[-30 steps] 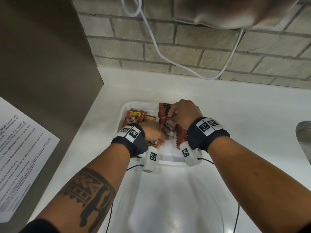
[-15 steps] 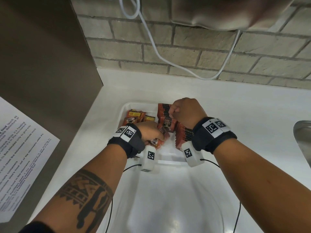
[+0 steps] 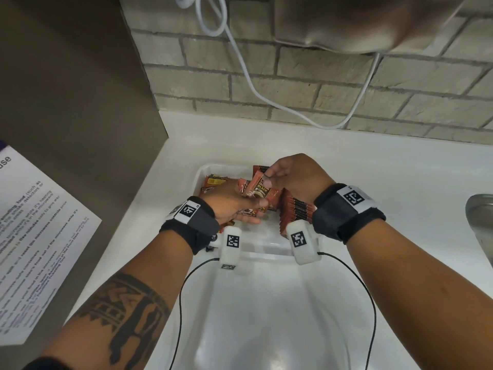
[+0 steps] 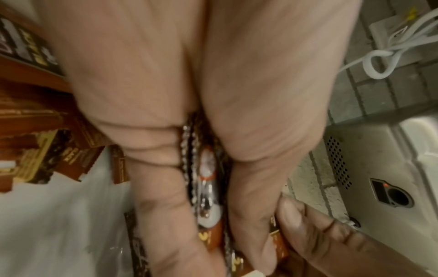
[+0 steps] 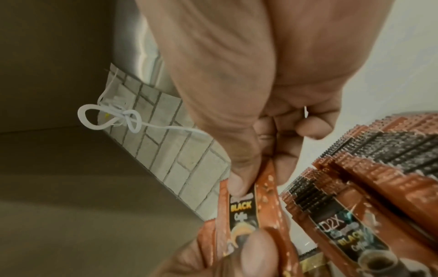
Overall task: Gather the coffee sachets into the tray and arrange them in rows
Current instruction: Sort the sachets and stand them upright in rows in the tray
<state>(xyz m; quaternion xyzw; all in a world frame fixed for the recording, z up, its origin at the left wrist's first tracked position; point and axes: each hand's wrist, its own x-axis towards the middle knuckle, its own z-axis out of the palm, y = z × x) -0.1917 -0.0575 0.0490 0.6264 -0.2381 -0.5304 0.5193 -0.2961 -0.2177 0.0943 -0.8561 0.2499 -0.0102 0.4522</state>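
both hands work over the tray (image 3: 202, 173) on the table (image 3: 373, 188). the left hand (image 3: 229, 201) grips a bunch of sachets (image 3: 256, 192), fingers clamped round them. the right hand (image 3: 298, 177) pinches the top of one sachet (image 5: 241, 208) between thumb and fingers. a row (image 3: 296, 209) stands in the tray.

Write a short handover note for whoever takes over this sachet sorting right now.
Left hand: holds a small bunch of sachets over the tray.
Right hand: fingers pinch the top of one sachet in that bunch.
Done: one row stands on edge at the tray's right.
Left: loose sachets at the far left of the tray need rows, as does the bunch.
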